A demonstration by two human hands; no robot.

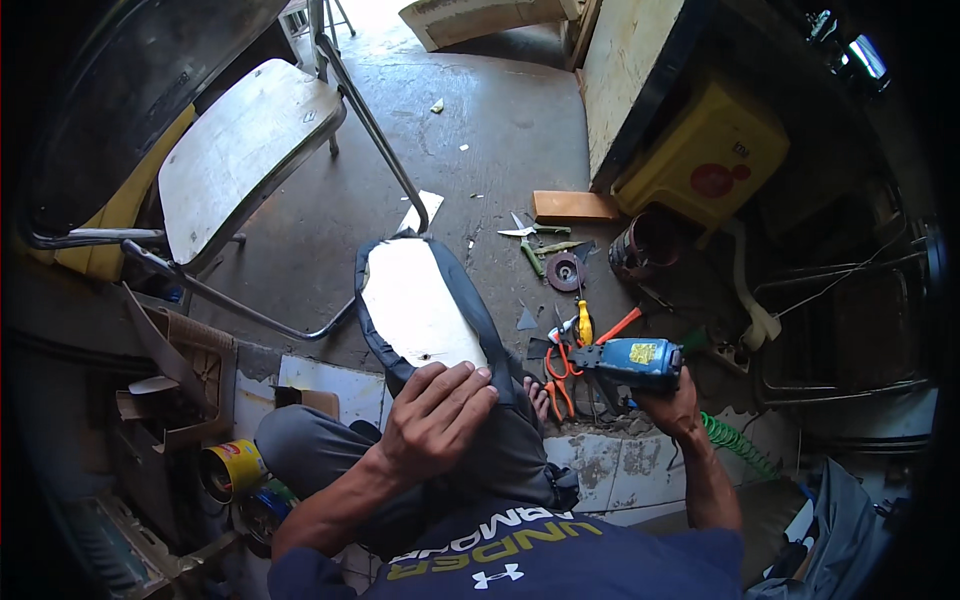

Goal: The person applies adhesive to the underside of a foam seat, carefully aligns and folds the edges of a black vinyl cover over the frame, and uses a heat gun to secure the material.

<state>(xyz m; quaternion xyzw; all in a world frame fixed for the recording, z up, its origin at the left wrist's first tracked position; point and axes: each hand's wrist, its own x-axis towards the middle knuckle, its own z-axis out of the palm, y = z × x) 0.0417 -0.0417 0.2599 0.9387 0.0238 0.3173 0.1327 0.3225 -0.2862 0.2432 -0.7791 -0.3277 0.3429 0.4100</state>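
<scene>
Across my lap lies a long seat pad (pixel 421 305), its flat white face up and a dark cover folded round its edges. My left hand (pixel 437 415) grips its near end, fingers pressed together over the edge of the white face and the cover. My right hand (pixel 672 400) is closed round a blue pneumatic staple gun (pixel 638 359), held to the right of the pad and apart from it. The gun's nose points left, above tools on the floor. A green coiled air hose (pixel 738 442) runs near my right wrist.
Orange-handled scissors (pixel 559 376), a yellow-handled screwdriver (pixel 584 322), green-handled snips (pixel 532 256) and a round abrasive disc (pixel 565 271) lie on the floor. A metal folding chair (pixel 250 150) stands left. Right are a stained can (pixel 640 250) and a yellow plastic stool (pixel 705 150).
</scene>
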